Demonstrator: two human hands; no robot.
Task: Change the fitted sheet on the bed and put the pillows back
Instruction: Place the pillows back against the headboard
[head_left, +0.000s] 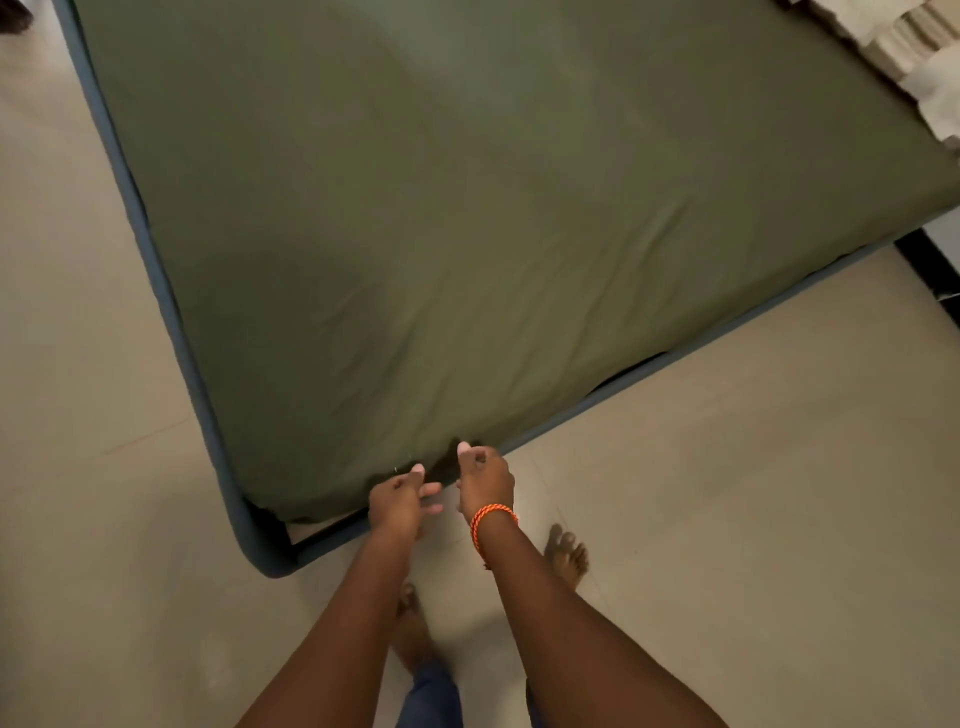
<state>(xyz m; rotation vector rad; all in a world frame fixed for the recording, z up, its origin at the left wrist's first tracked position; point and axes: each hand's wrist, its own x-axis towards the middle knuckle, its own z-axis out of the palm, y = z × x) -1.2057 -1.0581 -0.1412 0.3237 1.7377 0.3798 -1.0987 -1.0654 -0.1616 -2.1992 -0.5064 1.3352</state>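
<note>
The bed frame is the landmark: a dark tube frame with a rounded near corner, standing on the pale tiled floor. Its long axis runs from that near corner away toward the top of the view, and the short foot edge runs off to the right.

On the frame, the green fitted sheet covers the whole mattress top, pulled fairly flat with only shallow creases fanning toward the near corner. It looks light, soft and limp, with no stiffness of its own; I judge the hem at a corner the place to take it, since the cloth is gathered there.

Beyond the frame's far right side lies a pale heap, perhaps bedding; no pillow can be made out for certain.

At the foot edge, just right of the near corner, the right hand is curled, seemingly pinching the sheet's hem. The left hand sits just beside it, fingers loosely bent; whether it holds cloth I cannot tell.
</note>
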